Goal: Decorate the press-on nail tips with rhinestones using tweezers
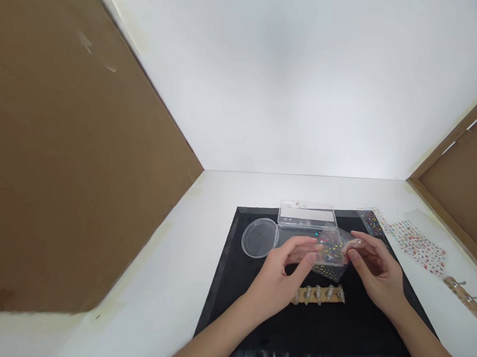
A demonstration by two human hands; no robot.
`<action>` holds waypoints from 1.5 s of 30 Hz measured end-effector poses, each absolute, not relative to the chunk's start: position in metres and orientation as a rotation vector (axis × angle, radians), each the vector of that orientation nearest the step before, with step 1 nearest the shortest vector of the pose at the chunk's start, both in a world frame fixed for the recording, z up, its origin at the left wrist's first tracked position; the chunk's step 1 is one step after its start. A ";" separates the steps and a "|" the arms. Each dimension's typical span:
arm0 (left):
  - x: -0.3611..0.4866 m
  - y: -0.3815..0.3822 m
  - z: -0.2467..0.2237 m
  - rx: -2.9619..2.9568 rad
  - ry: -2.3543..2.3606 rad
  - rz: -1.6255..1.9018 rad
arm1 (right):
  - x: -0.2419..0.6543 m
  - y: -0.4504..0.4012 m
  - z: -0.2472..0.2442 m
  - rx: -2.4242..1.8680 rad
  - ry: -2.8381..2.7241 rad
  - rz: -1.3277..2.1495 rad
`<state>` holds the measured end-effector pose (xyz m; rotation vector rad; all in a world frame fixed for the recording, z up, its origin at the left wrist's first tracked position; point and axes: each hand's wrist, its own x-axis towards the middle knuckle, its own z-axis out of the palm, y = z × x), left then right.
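My left hand (pixel 281 275) and my right hand (pixel 377 270) are raised over a black mat (pixel 262 326). Between them is a clear sticker sheet (pixel 331 251) dotted with small colourful designs. The left thumb and fingers close on its left edge, while the right thumb and forefinger pinch its right side, where the plastic looks creased. Below the sheet lies a wooden strip (pixel 323 295) with several clear nail tips mounted in a row. The left hand hides the strip's left end.
A round clear dish (pixel 260 238) lies left of an open clear plastic box (pixel 306 216) at the mat's back. More sticker sheets (pixel 418 246) are on the right, and a second wooden strip (pixel 475 307) with metal clips is nearer. Brown boards (pixel 81 155) stand at both sides.
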<state>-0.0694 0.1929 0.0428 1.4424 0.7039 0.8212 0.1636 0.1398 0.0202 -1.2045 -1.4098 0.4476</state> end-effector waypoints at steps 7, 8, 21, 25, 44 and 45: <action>-0.093 0.242 0.016 2.026 1.121 1.206 | 0.164 0.142 0.024 -1.242 -1.317 0.500; -0.096 0.248 0.013 2.006 1.192 1.250 | 0.165 0.143 0.023 -1.245 -1.309 0.505; -0.104 0.251 0.002 2.500 1.376 0.861 | 0.166 0.146 0.020 -1.317 -1.259 0.563; -0.111 0.258 -0.005 2.555 1.505 0.829 | 0.166 0.145 0.022 -1.325 -1.278 0.591; -0.072 0.194 0.045 1.169 0.702 0.691 | 0.153 0.128 0.035 -1.219 -1.567 0.594; -0.073 0.193 0.045 1.128 0.696 0.680 | 0.154 0.127 0.034 -1.223 -1.584 0.561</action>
